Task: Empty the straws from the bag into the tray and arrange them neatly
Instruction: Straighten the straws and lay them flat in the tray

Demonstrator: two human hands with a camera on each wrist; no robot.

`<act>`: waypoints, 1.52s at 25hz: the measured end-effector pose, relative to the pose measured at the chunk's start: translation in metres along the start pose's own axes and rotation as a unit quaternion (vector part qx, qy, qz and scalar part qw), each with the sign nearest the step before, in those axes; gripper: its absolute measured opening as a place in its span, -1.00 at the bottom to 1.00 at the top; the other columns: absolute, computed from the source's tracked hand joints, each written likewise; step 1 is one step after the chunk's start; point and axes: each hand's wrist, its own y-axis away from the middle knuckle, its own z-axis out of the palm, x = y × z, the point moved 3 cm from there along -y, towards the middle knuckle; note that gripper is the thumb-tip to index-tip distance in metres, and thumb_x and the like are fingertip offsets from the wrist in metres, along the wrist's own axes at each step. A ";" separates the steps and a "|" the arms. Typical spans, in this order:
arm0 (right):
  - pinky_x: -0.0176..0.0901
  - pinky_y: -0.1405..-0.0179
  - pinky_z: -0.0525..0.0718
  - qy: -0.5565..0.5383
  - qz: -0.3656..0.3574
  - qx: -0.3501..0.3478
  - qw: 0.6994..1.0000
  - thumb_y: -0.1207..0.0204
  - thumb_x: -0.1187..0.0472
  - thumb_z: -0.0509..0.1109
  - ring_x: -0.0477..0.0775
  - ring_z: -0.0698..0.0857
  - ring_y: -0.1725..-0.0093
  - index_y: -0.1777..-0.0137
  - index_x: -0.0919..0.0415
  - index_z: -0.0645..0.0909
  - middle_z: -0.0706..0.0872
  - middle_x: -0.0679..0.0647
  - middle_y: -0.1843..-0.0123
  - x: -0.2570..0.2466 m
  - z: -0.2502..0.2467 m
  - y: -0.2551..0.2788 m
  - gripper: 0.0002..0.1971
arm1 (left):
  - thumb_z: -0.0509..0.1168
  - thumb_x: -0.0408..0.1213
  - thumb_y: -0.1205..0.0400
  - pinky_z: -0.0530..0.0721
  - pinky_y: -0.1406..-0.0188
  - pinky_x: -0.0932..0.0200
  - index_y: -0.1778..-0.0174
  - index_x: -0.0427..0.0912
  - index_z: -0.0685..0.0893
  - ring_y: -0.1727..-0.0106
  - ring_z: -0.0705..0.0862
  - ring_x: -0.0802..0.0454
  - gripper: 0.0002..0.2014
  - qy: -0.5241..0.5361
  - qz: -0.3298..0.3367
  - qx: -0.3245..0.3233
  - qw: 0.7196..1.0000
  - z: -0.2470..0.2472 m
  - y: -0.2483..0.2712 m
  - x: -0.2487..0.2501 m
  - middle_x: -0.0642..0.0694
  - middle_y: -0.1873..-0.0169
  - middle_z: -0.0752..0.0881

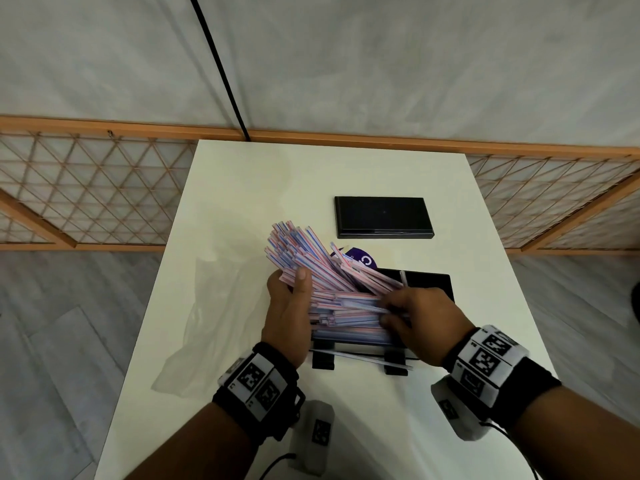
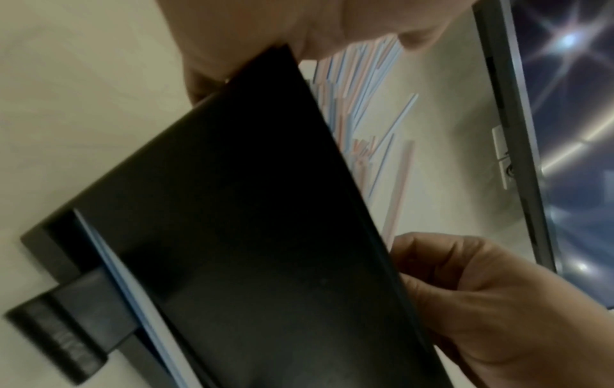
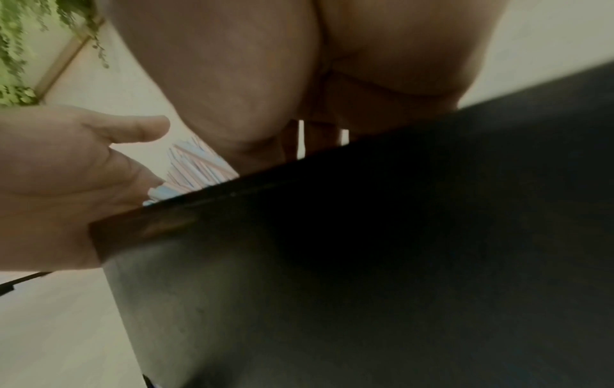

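Left hand: the left hand [image 1: 290,313] grips a fanned bunch of the straws [image 1: 304,258], thumb pressed on top, at the left end of the tray [image 1: 429,282].
Right hand: the right hand [image 1: 420,318] curls its fingers over the straws lying flat in the tray (some pinched under the fingertips).
Straws: most lie lengthwise in the tray; the fanned bunch tilts up toward the far left; a few rest on the tabletop [image 1: 242,188] by the tray's near edge.
Tray: black, near the tabletop's near right side.
Bag: the clear bag [image 1: 207,327] lies crumpled by the left edge.
Beyond: a black slab [image 1: 382,217] lies toward the far edge; a purple thing [image 1: 360,258] shows behind the straws.
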 end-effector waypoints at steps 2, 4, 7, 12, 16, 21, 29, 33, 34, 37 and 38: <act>-0.04 -0.05 0.67 -0.004 -0.008 -0.004 1.000 -0.46 0.04 0.48 0.10 0.74 -0.02 -0.08 0.07 0.74 0.81 0.01 0.00 -0.001 0.000 0.000 -0.77 | 0.21 0.37 -0.43 0.71 -0.12 0.08 -0.38 -0.19 0.46 -0.08 0.77 0.16 -0.21 0.020 0.003 0.019 1.000 -0.004 0.001 0.005 -0.01 -0.10 0.74; -0.05 -0.14 0.67 0.006 -0.004 -0.019 1.000 -0.39 -0.06 0.49 0.07 0.71 -0.09 -0.20 0.06 0.67 0.75 0.00 -0.11 -0.001 0.000 0.000 -0.60 | 0.21 0.30 -0.49 0.70 -0.01 0.12 -0.32 -0.22 0.50 0.05 0.78 0.23 -0.31 0.041 0.006 0.035 0.999 -0.005 0.001 0.011 -0.02 -0.02 0.73; -0.12 -0.28 0.61 0.015 -0.006 -0.056 0.998 -0.37 -0.10 0.46 0.08 0.67 -0.24 -0.37 0.02 0.58 0.70 0.02 -0.25 -0.004 0.003 -0.004 -0.45 | 0.28 0.33 -0.52 0.73 0.02 0.12 -0.32 -0.24 0.51 0.10 0.79 0.24 -0.28 0.052 -0.014 0.046 0.997 -0.004 -0.004 0.009 -0.06 -0.02 0.74; -0.10 -0.20 0.62 0.023 -0.043 -0.079 0.996 -0.39 -0.17 0.46 0.06 0.68 -0.19 -0.24 -0.01 0.61 0.72 -0.01 -0.17 -0.016 0.010 -0.014 -0.55 | 0.16 0.50 -0.41 0.62 -0.37 -0.01 -0.41 -0.02 0.46 -0.24 0.70 0.16 -0.19 -0.060 -0.001 -0.012 0.998 0.001 0.005 0.002 0.04 -0.27 0.69; -0.03 -0.13 0.67 0.045 -0.054 -0.124 0.990 -0.43 -0.26 0.38 0.06 0.70 -0.12 -0.15 -0.05 0.61 0.74 -0.03 -0.10 -0.025 0.015 -0.021 -0.59 | 0.16 0.44 -0.52 0.60 -0.44 0.05 -0.37 0.26 0.37 -0.32 0.64 0.25 -0.44 -0.090 0.037 -0.048 0.994 0.006 0.010 0.001 0.18 -0.30 0.63; -0.14 -0.11 0.60 0.050 -0.038 -0.167 0.984 -0.39 -0.47 0.25 0.03 0.66 -0.07 0.01 -0.09 0.54 0.70 -0.04 -0.05 -0.029 0.017 -0.028 -0.52 | 0.23 0.31 -0.57 0.56 -0.51 -0.05 -0.27 0.31 0.41 -0.38 0.62 0.21 -0.60 -0.097 0.047 -0.043 0.993 0.005 0.008 0.001 0.19 -0.33 0.62; -0.26 -0.10 0.47 0.030 -0.017 -0.177 0.984 -0.38 -0.53 0.26 0.02 0.66 -0.11 -0.10 -0.13 0.52 0.62 -0.11 0.01 -0.039 0.022 -0.034 -0.46 | 0.27 0.18 -0.57 0.58 -0.42 0.15 -0.32 0.31 0.42 -0.32 0.66 0.32 -0.60 -0.069 0.054 -0.064 0.994 0.007 0.011 0.003 0.16 -0.33 0.66; -0.25 -0.07 0.53 0.051 -0.028 -0.103 0.993 -0.36 -0.49 0.32 0.10 0.71 -0.15 -0.25 0.02 0.57 0.75 0.04 -0.12 -0.042 0.024 -0.035 -0.33 | 0.26 0.16 -0.62 0.62 -0.39 0.11 -0.33 0.31 0.53 -0.29 0.70 0.24 -0.65 -0.133 0.032 -0.103 0.985 0.002 0.006 0.002 0.14 -0.28 0.73; -0.24 0.00 0.53 0.064 -0.034 -0.076 0.994 -0.34 -0.49 0.35 0.12 0.72 -0.11 -0.21 0.05 0.56 0.76 0.06 -0.09 -0.043 0.022 -0.035 -0.32 | 0.32 0.14 -0.62 0.64 -0.30 0.15 -0.23 0.31 0.58 -0.23 0.72 0.25 -0.73 -0.157 0.034 -0.083 0.984 -0.002 0.004 0.005 0.17 -0.19 0.75; -0.23 0.07 0.52 0.051 -0.035 -0.042 0.997 -0.28 -0.43 0.45 0.08 0.70 -0.05 -0.12 0.08 0.55 0.72 0.02 -0.04 -0.039 0.013 -0.031 -0.36 | 0.47 0.04 -0.56 0.59 0.06 0.26 -0.04 0.12 0.67 0.02 0.74 0.16 -0.79 -0.250 0.050 0.027 0.967 -0.019 -0.001 0.016 0.17 0.07 0.77; -0.24 0.06 0.51 0.039 -0.037 -0.035 0.998 -0.29 -0.38 0.49 0.05 0.69 -0.04 -0.12 0.08 0.58 0.71 -0.01 -0.04 -0.036 0.008 -0.028 -0.40 | 0.48 0.02 -0.55 0.59 0.09 0.24 -0.03 0.06 0.69 0.07 0.74 0.12 -0.78 -0.267 0.060 0.048 0.961 -0.021 -0.002 0.020 0.14 0.11 0.78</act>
